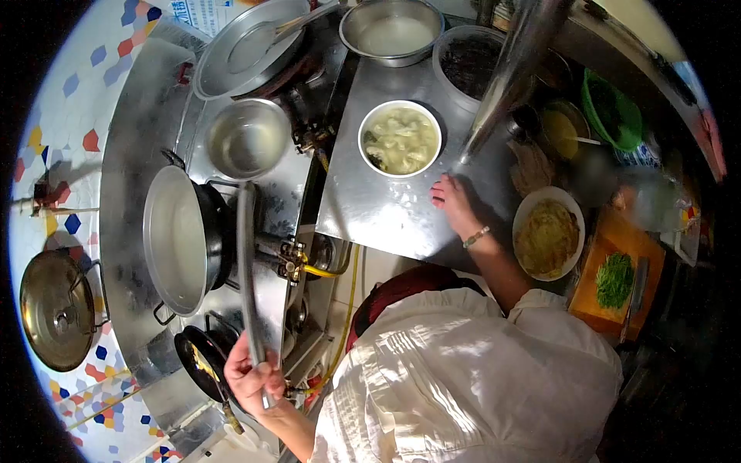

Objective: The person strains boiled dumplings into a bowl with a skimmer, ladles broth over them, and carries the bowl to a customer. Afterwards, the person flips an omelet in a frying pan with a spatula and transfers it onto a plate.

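Note:
My left hand is closed around the end of a long metal handle. That handle runs up to the wide, shiny bowl of a large ladle, over the steel stove top. On the steel table, my right hand reaches out with its fingers loosely apart and nothing in them. Just beyond its fingertips stands a white bowl of dumplings in pale broth, with some dark greens at the side. A beaded bracelet circles the right wrist.
A deep pot and a black frying pan stand at left. Behind are a steel basin of whitish liquid and a tub of dark food. At right, a cutting board carries chopped greens and a knife. A metal pipe slants overhead.

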Motion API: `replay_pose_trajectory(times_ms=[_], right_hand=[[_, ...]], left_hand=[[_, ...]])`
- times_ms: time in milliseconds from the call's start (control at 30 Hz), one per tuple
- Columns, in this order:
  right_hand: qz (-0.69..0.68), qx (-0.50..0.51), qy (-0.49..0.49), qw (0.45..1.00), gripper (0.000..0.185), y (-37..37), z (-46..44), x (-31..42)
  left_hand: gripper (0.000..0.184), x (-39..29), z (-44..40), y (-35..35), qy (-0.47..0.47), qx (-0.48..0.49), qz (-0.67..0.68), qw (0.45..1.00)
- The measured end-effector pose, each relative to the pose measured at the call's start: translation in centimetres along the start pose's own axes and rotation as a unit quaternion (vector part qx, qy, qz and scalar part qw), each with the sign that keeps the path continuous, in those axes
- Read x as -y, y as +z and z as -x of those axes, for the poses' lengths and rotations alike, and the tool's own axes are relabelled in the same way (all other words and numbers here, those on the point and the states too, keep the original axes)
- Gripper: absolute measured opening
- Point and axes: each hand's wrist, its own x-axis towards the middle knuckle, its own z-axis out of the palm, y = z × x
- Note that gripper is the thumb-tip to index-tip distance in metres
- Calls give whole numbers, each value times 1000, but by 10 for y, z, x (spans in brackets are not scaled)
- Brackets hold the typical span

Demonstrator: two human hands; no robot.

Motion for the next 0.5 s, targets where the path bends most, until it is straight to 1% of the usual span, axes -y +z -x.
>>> replay_pose_trajectory(times_ms=[33,100,167,233,300,367,433,500], right_hand=[[-2,-2,0,1000,39,-2,1,-1],[-3,0,4,1000,39,-6,1,-3],[-5,-2,6,1000,39,-8,1,-4],[-7,-4,7,1000,39,-9,2,-3],[6,-1,2,1000,40,-9,5,0],[8,-2,-1,1000,41,-8,6,4],[11,-3,-3,1000,42,-7,6,6],[-12,-5,10,1000,44,-7,6,7]], left_hand=[[51,6,-2,17,-11,-24,-12,1000],[55,23,-9,27,-28,-11,-62,998],[56,30,-15,44,-51,-9,-166,985],[58,42,-18,56,-34,-18,-230,972],[58,50,-18,57,-41,-4,-233,972],[56,60,-19,53,-14,16,-325,945],[55,63,-21,50,-7,19,-349,937],[55,59,-20,49,54,36,-469,881]])
